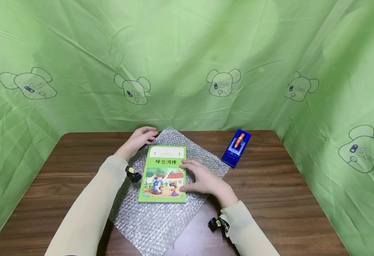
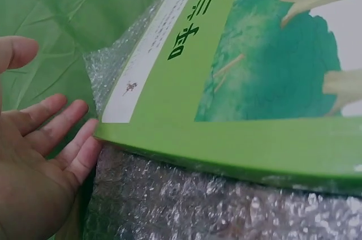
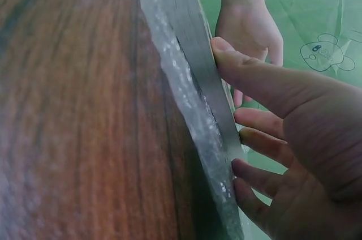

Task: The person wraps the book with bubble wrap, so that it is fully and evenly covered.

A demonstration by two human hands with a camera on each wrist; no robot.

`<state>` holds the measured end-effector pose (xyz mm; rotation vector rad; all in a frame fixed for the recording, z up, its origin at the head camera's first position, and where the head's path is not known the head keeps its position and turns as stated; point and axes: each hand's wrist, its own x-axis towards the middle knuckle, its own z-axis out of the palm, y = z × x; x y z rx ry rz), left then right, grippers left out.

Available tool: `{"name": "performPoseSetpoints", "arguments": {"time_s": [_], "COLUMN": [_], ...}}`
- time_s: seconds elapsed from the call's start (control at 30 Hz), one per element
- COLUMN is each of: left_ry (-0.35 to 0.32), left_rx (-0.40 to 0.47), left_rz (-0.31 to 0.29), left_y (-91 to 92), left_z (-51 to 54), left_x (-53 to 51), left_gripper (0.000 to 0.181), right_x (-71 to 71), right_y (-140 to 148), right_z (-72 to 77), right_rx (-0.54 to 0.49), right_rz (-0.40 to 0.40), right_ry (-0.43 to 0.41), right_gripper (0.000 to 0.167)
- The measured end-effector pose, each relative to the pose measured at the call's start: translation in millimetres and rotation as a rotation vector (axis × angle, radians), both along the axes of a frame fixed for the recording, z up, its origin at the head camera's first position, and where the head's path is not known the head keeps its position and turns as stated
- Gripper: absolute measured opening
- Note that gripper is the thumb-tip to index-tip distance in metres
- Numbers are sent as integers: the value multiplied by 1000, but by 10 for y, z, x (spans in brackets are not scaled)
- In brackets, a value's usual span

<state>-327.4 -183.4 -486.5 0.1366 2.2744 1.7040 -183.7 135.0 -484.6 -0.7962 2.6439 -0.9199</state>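
A green paperback book (image 1: 163, 174) with a picture of two figures lies on a sheet of bubble wrap (image 1: 161, 220), which is turned like a diamond on the table. My left hand (image 1: 138, 140) is by the book's upper left corner, fingers loosely extended; in the left wrist view its outer fingers (image 2: 85, 149) are at that corner. My right hand (image 1: 203, 179) rests at the book's right edge with thumb and fingers spread. In the right wrist view, its thumb (image 3: 249, 70) and fingertips meet the side of the book (image 3: 198, 53).
A blue tape dispenser-like case (image 1: 235, 151) with an orange-red part lies at the back right, its lower end close to the wrap's right corner. The wooden table (image 1: 270, 192) is enclosed by green curtains (image 1: 187, 46) with bear-head outlines.
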Motion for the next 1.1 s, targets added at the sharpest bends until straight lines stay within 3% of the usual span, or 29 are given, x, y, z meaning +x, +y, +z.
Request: {"name": "performPoseSetpoints", "arguments": {"time_s": [0.33,0.43,0.7,0.9,1.1], "left_ry": [-72,-79,64,125,119], "left_rx": [140,131,-81,-77,-48], "left_rz": [-14,-20,-21,23,71], "left_y": [90,118,233,338,370], "left_z": [-19,-41,-95,-62,24], "left_x": [-81,-89,-48,-28,1], "left_gripper": [67,63,56,32,27], "right_x": [4,0,-26,-22,-20], "right_y": [-6,-5,1,0,-4], "right_z": [13,18,-26,-4,14], "right_rx": [5,-7,-21,-33,-31], "right_rz": [-2,5,20,26,26], "right_ry": [-21,-26,-27,-40,-40], "right_gripper": [86,85,83,83,85]}}
